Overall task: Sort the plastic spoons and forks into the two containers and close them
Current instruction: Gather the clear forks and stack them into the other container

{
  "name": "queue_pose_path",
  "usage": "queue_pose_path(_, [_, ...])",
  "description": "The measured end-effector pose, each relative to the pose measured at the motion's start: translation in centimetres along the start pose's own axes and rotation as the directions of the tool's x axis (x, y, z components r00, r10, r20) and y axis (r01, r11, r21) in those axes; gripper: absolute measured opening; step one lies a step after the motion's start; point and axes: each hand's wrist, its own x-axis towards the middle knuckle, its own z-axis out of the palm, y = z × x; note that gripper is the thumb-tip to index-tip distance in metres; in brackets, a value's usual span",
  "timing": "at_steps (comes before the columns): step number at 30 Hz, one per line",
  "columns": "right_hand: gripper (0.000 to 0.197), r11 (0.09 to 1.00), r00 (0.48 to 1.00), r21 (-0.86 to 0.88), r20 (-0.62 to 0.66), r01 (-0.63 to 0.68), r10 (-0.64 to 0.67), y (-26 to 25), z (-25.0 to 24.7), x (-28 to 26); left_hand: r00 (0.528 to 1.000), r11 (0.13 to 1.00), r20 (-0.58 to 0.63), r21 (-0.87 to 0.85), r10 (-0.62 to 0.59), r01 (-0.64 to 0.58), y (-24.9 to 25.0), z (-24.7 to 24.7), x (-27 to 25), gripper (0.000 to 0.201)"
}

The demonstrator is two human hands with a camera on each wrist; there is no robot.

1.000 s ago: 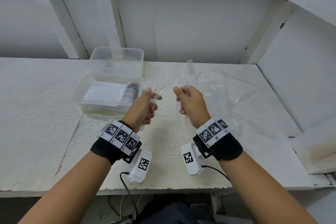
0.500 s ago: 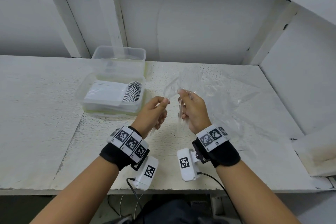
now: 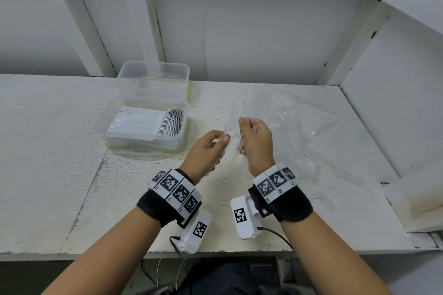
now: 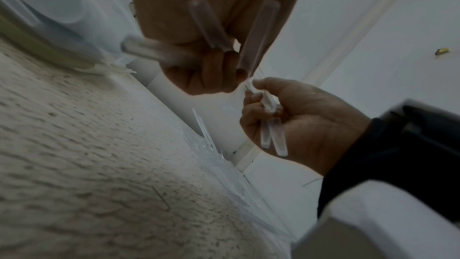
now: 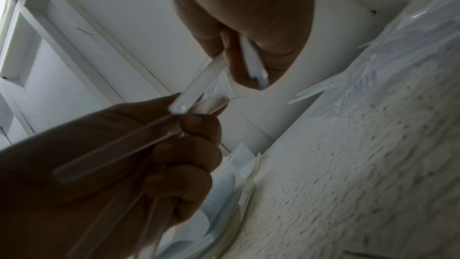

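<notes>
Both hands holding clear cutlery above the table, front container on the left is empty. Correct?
Not quite. The front container is not empty: the head view shows it holding a row of stacked white spoons. The rest stands: the left hand and the right hand each grip clear cutlery above the table.

This looks like a plain workshop or storage corner, not a home. The rough, white-painted worktop [image 3: 60, 175] has a pitted, chipped surface with cracks running toward its front edge. Behind it stand white-painted timber posts and rails [image 3: 93, 38] framing bare white wall panels [image 3: 263, 38], with another white panel closing the right edge. Loose cables [image 3: 177, 254] hang below the front edge. A crumpled clear plastic sheet [image 3: 311, 132] lies toward the worktop's far right corner.
</notes>
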Motion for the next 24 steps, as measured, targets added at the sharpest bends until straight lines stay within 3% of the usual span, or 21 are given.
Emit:
queue_pose_path(5, [0.029, 0.997, 0.99, -0.039, -0.129, -0.062, 0.056, 0.4, -0.9, 0.4, 1.0, 1.0, -0.015, -0.002, 0.008, -0.008, 0.1, -0.2, 0.2, 0.022])
queue_pose_path(7, [0.036, 0.992, 0.99, -0.056, -0.095, -0.114, 0.108, 0.3, -1.0, 0.5, 1.0, 1.0, -0.025, -0.025, 0.013, -0.014, 0.3, -0.3, 0.2, 0.025])
queue_pose_path(11, [0.018, 0.991, 0.994, -0.082, -0.001, -0.11, 0.11, 0.1, -0.7, 0.3, 1.0, 0.998, 0.006, -0.064, 0.029, -0.028, 0.6, -0.1, 0.0, 0.02])
queue_pose_path(16, [0.022, 0.998, 0.999, -0.047, -0.019, -0.05, 0.049, 0.3, -0.2, 0.4, 0.991, 0.98, 0.04, 0.151, 0.127, -0.132, 0.6, 0.0, -0.4, 0.033])
queue_pose_path(20, [0.025, 0.998, 1.0, -0.066, 0.03, 0.013, -0.011, 0.4, 0.1, -0.2, 0.989, 0.971, 0.029, 0.188, 0.144, -0.147, 0.3, -0.2, -0.2, 0.022])
queue_pose_path(24, [0.025, 0.994, 0.996, -0.091, 0.074, 0.055, -0.049, 0.3, 0.3, -0.6, 0.988, 0.966, 0.017, 0.209, 0.151, -0.152, 0.2, -0.2, 0.0, 0.026])
